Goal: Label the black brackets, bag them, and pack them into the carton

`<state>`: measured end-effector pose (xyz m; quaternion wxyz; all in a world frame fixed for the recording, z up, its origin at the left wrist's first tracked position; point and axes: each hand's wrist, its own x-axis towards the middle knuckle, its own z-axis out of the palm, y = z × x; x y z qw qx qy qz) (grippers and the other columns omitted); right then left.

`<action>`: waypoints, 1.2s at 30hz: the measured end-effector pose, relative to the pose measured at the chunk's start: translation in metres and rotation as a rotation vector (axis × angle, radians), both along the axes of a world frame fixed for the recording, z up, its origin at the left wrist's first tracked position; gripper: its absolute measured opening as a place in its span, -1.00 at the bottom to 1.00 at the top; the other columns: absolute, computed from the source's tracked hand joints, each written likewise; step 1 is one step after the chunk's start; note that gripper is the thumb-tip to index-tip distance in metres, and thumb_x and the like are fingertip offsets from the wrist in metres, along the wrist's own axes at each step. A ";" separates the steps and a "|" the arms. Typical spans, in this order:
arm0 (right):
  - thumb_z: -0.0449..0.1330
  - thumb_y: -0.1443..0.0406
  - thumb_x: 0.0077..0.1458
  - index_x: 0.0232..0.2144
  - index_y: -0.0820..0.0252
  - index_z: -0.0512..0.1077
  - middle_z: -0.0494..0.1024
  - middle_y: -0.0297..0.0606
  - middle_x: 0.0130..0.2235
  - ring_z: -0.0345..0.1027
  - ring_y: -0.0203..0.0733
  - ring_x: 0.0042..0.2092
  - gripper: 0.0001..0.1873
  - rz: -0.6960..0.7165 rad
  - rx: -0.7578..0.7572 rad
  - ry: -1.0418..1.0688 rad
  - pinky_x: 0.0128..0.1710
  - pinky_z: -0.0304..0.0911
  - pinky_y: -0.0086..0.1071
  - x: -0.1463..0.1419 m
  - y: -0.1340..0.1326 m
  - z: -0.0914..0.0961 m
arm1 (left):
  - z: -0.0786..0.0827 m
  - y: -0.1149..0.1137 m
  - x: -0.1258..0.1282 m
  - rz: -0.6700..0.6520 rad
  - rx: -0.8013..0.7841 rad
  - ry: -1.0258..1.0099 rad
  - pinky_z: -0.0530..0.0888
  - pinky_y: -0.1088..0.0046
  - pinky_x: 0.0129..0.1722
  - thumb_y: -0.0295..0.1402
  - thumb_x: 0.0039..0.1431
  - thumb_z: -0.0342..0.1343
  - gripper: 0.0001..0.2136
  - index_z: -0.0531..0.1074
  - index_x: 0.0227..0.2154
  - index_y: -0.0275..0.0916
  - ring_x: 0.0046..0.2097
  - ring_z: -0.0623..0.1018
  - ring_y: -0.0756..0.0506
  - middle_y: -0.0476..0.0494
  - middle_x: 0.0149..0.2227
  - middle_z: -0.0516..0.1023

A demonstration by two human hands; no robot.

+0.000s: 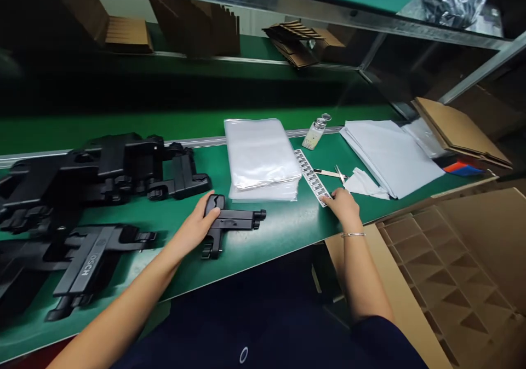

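My left hand (193,228) rests on a black plastic part (230,221) lying on the green table (283,232), fingers curled over its rounded end. My right hand (343,205) reaches to the near end of a strip of small labels (309,173), fingertips pinched on the strip's end. A stack of clear plastic bags (259,156) lies between the two hands, just beyond them.
Several more black plastic parts (102,172) are piled at the left. Scissors (331,173), a small bottle (315,132) and white sheets (390,153) lie at the right. A cardboard box with dividers (447,254) stands below the table's right edge. Cardboard lies on the shelf behind.
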<state>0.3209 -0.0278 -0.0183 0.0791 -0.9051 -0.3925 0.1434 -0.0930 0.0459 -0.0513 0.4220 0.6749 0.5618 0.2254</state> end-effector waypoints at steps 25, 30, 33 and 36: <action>0.20 0.03 -0.06 -0.60 0.15 0.35 0.31 -0.39 -0.59 0.13 -0.27 -0.51 -0.67 0.000 0.393 0.577 -0.48 -0.04 -0.38 -0.039 -0.043 -0.025 | 0.013 -0.044 0.204 -0.415 -0.444 -0.281 0.47 0.54 -0.49 -0.40 0.15 0.08 -0.50 0.23 0.18 -0.26 -0.20 0.58 -0.13 -0.16 -0.27 0.50; 0.13 -0.10 -0.06 -0.53 0.14 0.33 0.15 -0.49 -0.63 -0.04 -0.35 -0.59 -0.57 0.007 0.471 0.788 -0.58 -0.09 -0.41 -0.044 -0.047 -0.029 | 0.014 -0.046 0.207 -0.352 -0.441 -0.424 0.49 0.54 -0.45 -0.34 0.16 0.13 -0.44 0.19 0.23 -0.16 -0.21 0.59 -0.11 -0.10 -0.28 0.51; 0.16 -0.05 0.00 -0.49 0.14 0.36 0.18 -0.49 -0.61 0.01 -0.34 -0.59 -0.62 0.032 0.570 0.854 -0.59 0.00 -0.43 -0.051 -0.055 -0.029 | 0.008 -0.047 0.211 -0.339 -0.437 -0.585 0.49 0.52 -0.38 -0.35 0.09 0.19 -0.56 0.38 0.08 -0.20 -0.28 0.57 -0.06 -0.04 -0.36 0.52; 0.19 0.09 0.09 -0.32 0.14 0.47 0.45 -0.32 -0.39 0.33 -0.23 -0.38 -0.75 0.111 0.790 0.588 -0.37 0.30 -0.35 -0.057 -0.062 -0.027 | 0.002 -0.047 0.216 -0.289 -0.413 -0.644 0.45 0.52 -0.34 -0.38 0.04 0.22 -0.72 0.49 -0.14 -0.27 -0.41 0.48 0.02 0.02 -0.48 0.47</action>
